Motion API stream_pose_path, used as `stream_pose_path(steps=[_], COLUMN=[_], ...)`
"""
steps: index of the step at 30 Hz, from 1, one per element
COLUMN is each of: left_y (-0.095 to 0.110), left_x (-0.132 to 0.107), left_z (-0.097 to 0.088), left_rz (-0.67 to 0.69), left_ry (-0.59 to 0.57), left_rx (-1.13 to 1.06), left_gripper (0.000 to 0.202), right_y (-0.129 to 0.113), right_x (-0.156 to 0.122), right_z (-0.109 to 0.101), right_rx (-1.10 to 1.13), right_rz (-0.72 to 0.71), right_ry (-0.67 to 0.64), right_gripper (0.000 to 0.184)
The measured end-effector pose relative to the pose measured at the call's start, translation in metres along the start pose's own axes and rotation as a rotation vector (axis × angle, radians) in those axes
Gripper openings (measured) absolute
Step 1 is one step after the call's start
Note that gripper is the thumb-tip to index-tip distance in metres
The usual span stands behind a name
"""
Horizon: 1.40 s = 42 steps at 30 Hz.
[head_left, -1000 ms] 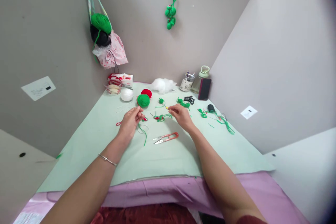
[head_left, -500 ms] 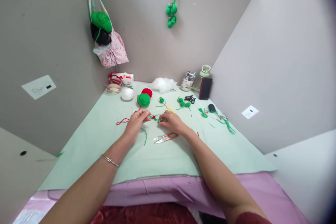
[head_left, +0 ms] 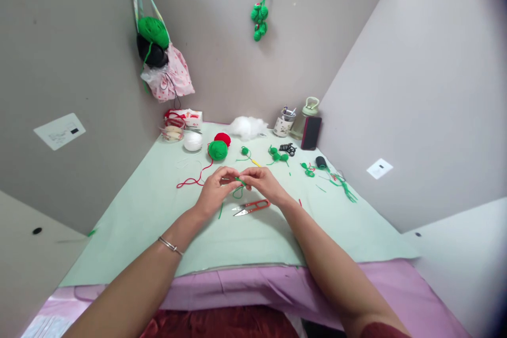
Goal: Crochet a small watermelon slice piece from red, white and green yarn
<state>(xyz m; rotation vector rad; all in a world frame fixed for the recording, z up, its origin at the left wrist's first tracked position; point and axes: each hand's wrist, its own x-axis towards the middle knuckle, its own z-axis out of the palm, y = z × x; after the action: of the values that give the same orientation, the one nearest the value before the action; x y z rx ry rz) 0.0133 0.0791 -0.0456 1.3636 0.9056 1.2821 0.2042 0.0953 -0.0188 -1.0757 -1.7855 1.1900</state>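
My left hand [head_left: 217, 189] and my right hand [head_left: 263, 184] meet over the middle of the table, fingertips almost touching. Between them they pinch a small piece of green yarn work [head_left: 240, 181], mostly covered by the fingers. A loop of green yarn hangs below it. Just in front of my hands lie orange-handled thread snips [head_left: 253, 206], blades to the left. Beyond my right hand, a yellow-handled crochet hook [head_left: 255, 163] rests near a small green ball [head_left: 244, 151] with loose tails.
Yarn balls in green [head_left: 217, 150], red [head_left: 222, 140] and white [head_left: 193, 141] sit behind my left hand. White stuffing [head_left: 247, 127] lies against the back wall. A phone [head_left: 311, 133] leans on a bottle [head_left: 299, 125] at right, with green crocheted pieces [head_left: 276, 156] before it.
My hands have come together, the left moving right, and now both grip the green piece. The red bit seen between them before is now hidden.
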Motion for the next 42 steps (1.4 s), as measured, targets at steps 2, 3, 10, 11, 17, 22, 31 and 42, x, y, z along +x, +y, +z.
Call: stream_pose_path(steps=[2, 3, 10, 11, 17, 22, 31, 42], left_y=[-0.001, -0.002, -0.002, -0.002, -0.002, 0.0, 0.004, 0.0], left_x=[0.002, 0.002, 0.004, 0.004, 0.004, 0.004, 0.003, 0.005], left_z=[-0.002, -0.003, -0.005, -0.004, -0.004, -0.006, -0.004, -0.006], left_rz=[0.0, -0.001, -0.002, -0.005, -0.036, -0.066, -0.079, -0.046], left_ry=[0.026, 0.038, 0.068, 0.061, 0.025, -0.002, -0.039, -0.074], left_rx=[0.001, -0.001, -0.026, -0.028, -0.042, -0.061, -0.086, -0.054], left_gripper=[0.02, 0.02, 0.022, 0.023, 0.025, 0.027, 0.029, 0.025], right_y=[-0.002, -0.002, 0.004, 0.005, 0.003, 0.004, 0.001, -0.004], right_x=[0.0, 0.0, 0.001, 0.001, 0.0, 0.0, -0.004, -0.008], right_z=[0.001, 0.0, 0.0, 0.001, 0.003, -0.006, -0.016, -0.02], right_rx=[0.028, 0.039, 0.035, 0.027, -0.021, -0.022, -0.187, -0.377], right_rz=[-0.006, -0.01, -0.047, -0.056, -0.129, -0.159, -0.263, -0.338], right_ry=[0.027, 0.042, 0.093, 0.101, 0.113, 0.163, 0.231, 0.161], right_gripper=[0.037, 0.037, 0.033, 0.03, 0.017, 0.037, 0.018, 0.021])
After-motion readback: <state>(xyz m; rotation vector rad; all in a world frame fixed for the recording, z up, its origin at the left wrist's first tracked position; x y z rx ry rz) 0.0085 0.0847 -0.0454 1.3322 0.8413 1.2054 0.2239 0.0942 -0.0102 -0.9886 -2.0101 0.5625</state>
